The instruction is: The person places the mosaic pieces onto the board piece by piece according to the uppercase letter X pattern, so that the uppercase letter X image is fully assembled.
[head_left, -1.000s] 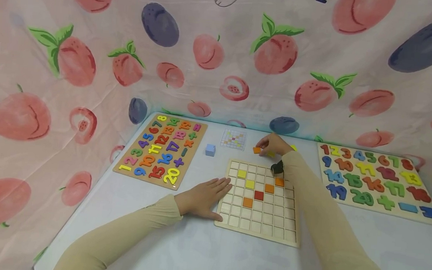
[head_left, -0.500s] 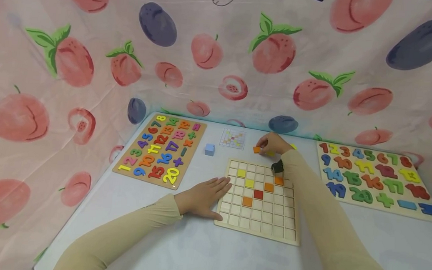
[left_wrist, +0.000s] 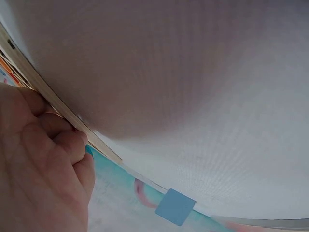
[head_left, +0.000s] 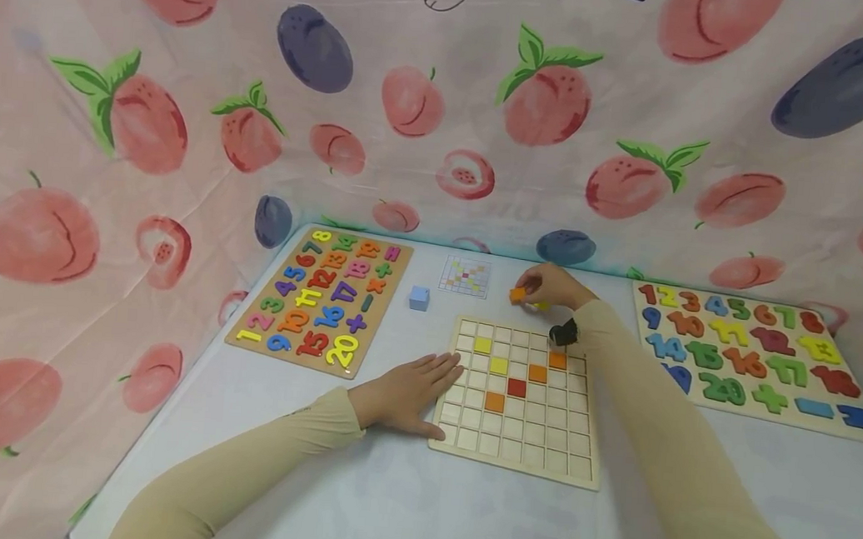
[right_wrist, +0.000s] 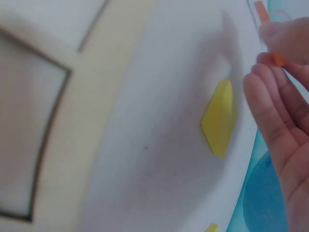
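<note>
A wooden grid board [head_left: 566,438] lies on the white table. Orange, yellow and red square tiles fill a few cells, among them a red tile [head_left: 517,388] near the middle. My left hand [head_left: 408,391] rests on the board's left edge with its fingers stretched out. Behind the board, my right hand [head_left: 556,287] pinches an orange tile [head_left: 517,295] between thumb and fingers. The right wrist view shows that orange tile [right_wrist: 262,10] at the fingertips, with a loose yellow tile [right_wrist: 219,118] on the table under the hand.
A printed pattern card [head_left: 464,277] and a light blue cube [head_left: 418,299] are behind the board. Number puzzle boards stand at the left [head_left: 324,300] and right [head_left: 759,359]. A fruit-print cloth [head_left: 445,70] hangs along the back and left.
My right hand has lifted the orange tile slightly and shifted a little to the right with it. My left hand stays on the board's edge.
</note>
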`<action>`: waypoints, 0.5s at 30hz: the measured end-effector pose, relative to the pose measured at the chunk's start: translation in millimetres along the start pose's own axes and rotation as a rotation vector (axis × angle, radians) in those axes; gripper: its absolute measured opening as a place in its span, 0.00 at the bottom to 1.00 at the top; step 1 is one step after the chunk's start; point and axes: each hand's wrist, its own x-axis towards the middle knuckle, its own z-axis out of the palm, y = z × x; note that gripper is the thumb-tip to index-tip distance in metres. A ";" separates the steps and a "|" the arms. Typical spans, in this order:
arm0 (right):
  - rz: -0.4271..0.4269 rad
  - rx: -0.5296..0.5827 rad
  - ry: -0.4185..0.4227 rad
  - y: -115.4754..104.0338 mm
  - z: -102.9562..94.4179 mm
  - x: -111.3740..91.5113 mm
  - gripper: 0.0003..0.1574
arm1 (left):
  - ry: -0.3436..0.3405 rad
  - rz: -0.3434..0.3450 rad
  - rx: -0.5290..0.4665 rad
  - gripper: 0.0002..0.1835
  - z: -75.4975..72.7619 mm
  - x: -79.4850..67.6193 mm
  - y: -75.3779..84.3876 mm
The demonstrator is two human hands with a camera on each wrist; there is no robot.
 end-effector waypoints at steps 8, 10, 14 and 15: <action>-0.013 0.092 0.068 -4.8 -4.7 -19.7 0.16 | -0.006 0.003 0.001 0.55 -0.2 -0.3 0.1; -0.022 0.112 0.073 -7.1 -4.8 -26.0 0.16 | -0.006 0.003 -0.005 0.55 -1.1 -0.6 -0.3; -0.042 0.146 0.079 -15.3 -4.0 -41.5 0.16 | -0.015 0.003 -0.017 0.55 -3.0 -0.6 -1.1; -0.049 0.161 0.080 -17.3 -3.4 -45.8 0.16 | -0.016 0.002 -0.021 0.55 -3.4 -0.5 -1.2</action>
